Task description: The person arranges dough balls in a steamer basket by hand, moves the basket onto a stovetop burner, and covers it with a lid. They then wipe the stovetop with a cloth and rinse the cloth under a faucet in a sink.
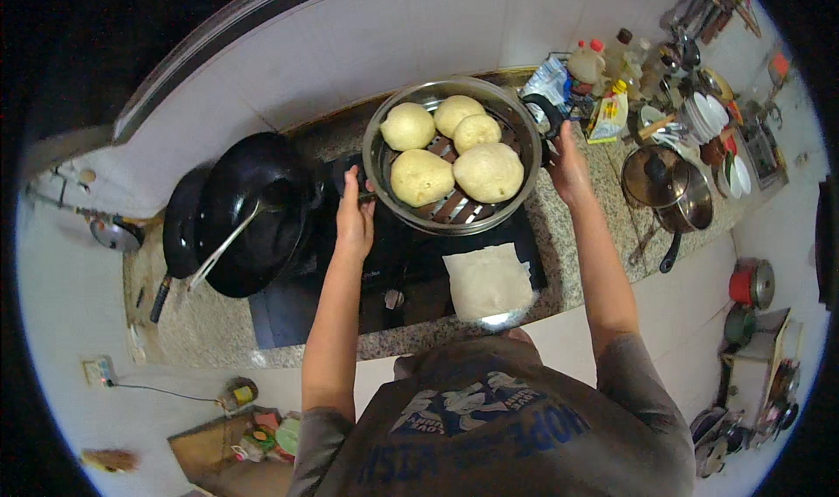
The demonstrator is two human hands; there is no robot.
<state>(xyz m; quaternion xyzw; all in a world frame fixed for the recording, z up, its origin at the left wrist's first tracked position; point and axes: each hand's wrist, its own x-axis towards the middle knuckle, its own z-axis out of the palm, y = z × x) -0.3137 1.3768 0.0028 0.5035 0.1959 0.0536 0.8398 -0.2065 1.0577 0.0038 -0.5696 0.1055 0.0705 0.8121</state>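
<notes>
A round metal steamer (382, 201) sits over the black cooktop (350, 309), several pale round buns (489, 173) resting on its slotted base. At its left side my left hand (353, 219) is closed, thumb up, around what seems to be the handle, mostly hidden by the fingers. My right hand (569, 166) grips the black loop handle (549, 117) on the right side. A white square sheet (488, 283) lies flat on the near part of the cooktop, in front of the steamer.
Left of the steamer stands a large black wok (232, 257) with a metal utensil (223, 248) in it. Bottles (590, 60) and a yellow-white packet (609, 112) stand at the back right. A lidded pot (690, 204) and stacked bowls (706, 117) are on the right counter.
</notes>
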